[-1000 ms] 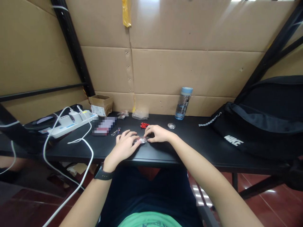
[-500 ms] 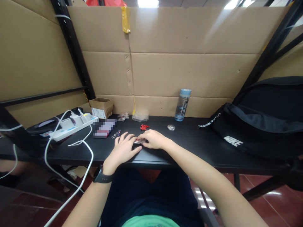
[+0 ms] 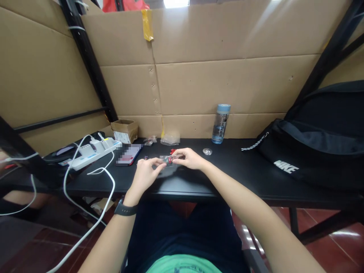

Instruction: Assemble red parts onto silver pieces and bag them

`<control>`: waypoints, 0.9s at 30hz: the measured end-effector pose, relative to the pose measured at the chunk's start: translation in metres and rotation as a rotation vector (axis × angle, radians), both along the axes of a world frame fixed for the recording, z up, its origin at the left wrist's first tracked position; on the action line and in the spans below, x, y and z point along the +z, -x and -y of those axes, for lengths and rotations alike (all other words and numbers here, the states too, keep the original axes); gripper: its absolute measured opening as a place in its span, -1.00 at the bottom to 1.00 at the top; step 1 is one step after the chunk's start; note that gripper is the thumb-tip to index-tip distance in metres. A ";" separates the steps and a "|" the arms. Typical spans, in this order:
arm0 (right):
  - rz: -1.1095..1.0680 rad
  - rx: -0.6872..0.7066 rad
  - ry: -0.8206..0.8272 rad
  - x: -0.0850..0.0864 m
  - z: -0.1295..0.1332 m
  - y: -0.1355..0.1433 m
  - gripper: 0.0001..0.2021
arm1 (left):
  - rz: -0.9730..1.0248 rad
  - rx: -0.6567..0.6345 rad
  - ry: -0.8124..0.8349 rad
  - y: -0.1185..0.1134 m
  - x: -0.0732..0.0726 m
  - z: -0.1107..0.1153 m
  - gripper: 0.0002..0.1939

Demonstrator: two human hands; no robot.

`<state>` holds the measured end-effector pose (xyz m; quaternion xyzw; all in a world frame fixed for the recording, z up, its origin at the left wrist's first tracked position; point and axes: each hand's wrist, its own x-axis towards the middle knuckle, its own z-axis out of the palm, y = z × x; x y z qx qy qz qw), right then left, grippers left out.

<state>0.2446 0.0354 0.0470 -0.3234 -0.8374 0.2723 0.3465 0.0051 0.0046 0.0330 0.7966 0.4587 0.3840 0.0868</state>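
Note:
Between my two hands, just above the black table, is a small clear plastic bag (image 3: 167, 159) with something red and dark inside. My left hand (image 3: 146, 171) pinches its left end between thumb and fingers. At the other end, my right hand (image 3: 187, 158) grips it with the fingertips. Behind my right hand lie small red pieces (image 3: 172, 151), partly covered by it. A clear round disc-like item (image 3: 207, 151) rests on the table to the right. What exactly the bag contains is too small to make out.
On the left are a phone (image 3: 129, 154), a white power strip (image 3: 95, 153) with looping cables and a small cardboard box (image 3: 125, 131). Clear plastic bags (image 3: 170, 139) lie at the back. A water bottle (image 3: 220, 124) stands upright, and a black backpack (image 3: 318, 151) fills the right side.
Both hands have risen slightly from the table with the small bag, which now shows between them. My left hand has gone from spread fingers to a pinch. The view has tilted a little.

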 end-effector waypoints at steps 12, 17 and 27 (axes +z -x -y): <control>0.116 -0.267 -0.209 0.010 -0.011 -0.030 -0.85 | -0.275 0.706 -0.209 0.036 0.058 -0.107 -0.67; 0.110 -0.278 -0.207 0.011 -0.012 -0.034 -0.86 | -0.538 0.622 -0.196 0.021 0.054 -0.173 -0.62; 0.130 -0.320 -0.205 0.018 -0.014 -0.049 -0.89 | -0.689 0.497 -0.122 0.010 0.022 -0.197 -0.62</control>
